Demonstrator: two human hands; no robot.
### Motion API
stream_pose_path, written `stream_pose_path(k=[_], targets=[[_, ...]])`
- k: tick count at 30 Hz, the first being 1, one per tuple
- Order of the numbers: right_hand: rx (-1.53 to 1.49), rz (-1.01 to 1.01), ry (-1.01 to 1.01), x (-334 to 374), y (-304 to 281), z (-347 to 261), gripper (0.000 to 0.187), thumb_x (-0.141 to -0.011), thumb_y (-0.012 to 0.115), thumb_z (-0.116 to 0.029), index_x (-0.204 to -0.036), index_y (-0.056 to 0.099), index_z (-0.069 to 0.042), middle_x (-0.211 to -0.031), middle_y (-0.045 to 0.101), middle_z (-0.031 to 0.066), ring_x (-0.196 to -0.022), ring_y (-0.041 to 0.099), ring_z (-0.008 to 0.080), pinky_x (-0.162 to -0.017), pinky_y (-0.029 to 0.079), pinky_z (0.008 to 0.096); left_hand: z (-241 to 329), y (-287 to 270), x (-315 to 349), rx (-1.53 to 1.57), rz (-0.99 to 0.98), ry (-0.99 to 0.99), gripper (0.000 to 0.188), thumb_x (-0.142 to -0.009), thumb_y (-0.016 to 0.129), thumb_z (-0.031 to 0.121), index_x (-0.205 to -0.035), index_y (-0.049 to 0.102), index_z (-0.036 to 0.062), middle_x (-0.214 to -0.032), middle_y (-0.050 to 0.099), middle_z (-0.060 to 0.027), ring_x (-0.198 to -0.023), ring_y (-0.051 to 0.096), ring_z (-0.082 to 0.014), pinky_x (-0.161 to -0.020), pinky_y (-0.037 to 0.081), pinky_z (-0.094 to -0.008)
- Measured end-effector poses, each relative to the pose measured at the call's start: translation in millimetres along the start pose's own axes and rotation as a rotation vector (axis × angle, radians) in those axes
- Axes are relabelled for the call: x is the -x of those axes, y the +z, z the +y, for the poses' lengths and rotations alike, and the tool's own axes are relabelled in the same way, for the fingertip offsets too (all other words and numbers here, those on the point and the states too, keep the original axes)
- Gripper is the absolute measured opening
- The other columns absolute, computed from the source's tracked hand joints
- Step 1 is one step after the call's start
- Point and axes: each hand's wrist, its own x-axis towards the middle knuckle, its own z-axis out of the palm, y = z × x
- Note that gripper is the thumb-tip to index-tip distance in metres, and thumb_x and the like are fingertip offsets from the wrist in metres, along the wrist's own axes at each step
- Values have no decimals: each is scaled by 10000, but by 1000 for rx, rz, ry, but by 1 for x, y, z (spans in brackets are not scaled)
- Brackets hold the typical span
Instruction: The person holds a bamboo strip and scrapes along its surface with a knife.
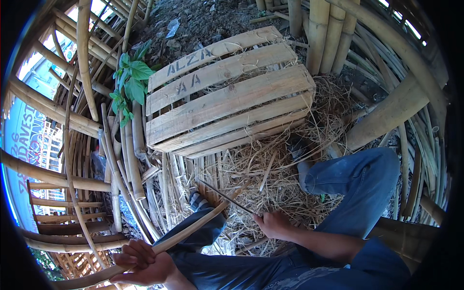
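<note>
My left hand (147, 265) is closed around a long split bamboo strip (193, 226), which slants from the lower left up toward the middle. My right hand (274, 225) grips a long, narrow knife (224, 197); its handle is hidden in my fist. The dark blade points up and left and crosses the bamboo strip near the strip's far end. From this view I cannot tell whether blade and strip touch. Beneath both lies a heap of pale bamboo shavings (261, 169), between my bent legs.
A slatted wooden crate (227, 92) with dark stencilled letters stands just beyond the shavings. Leafy green plants (133, 79) grow at its left. Bamboo poles (130, 154) lean on the left, and thick bamboo poles (326, 41) stand at the back right. My jean-clad knee (372, 169) rises at right.
</note>
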Motion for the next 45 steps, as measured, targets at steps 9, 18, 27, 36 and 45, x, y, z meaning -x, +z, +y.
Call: stream_pose_path(k=[9,18,27,36,45], targets=[[61,104,-7,-3,11,13,641,-977,336,-528,-789,647,1,-652,647,177,-612,665,361,-564,535,493,0,3,-1,-24,-39,12,599,-958,296,640,-661,395,129,-504,227,34,-398,191,-54,-372,153,-202],[111,73,-124,6,6,8,644,-978,340,-520,-736,645,-7,-626,640,151,-551,648,345,-501,521,478,0,2,-5,-34,-5,3,610,-967,258,636,-651,371,127,-478,225,27,-393,178,-51,-380,141,-194],[209,124,-201,7,10,19,646,-988,308,-534,-693,615,-47,-520,601,74,-447,620,254,-439,510,410,-2,3,-7,-54,1,14,589,-970,267,627,-647,362,145,-504,216,33,-420,157,-56,-382,126,-211],[186,194,-173,11,-1,18,658,-980,332,-534,-738,626,3,-552,615,111,-486,638,288,-467,522,435,-4,6,-14,-94,18,52,589,-979,222,620,-637,334,154,-469,208,44,-391,153,-49,-378,137,-198],[160,109,-103,14,-1,20,666,-988,257,-560,-869,623,-16,-558,608,88,-483,623,285,-454,503,467,-4,4,-16,-68,36,36,589,-977,251,621,-633,334,150,-472,202,42,-389,177,-47,-380,152,-195]])
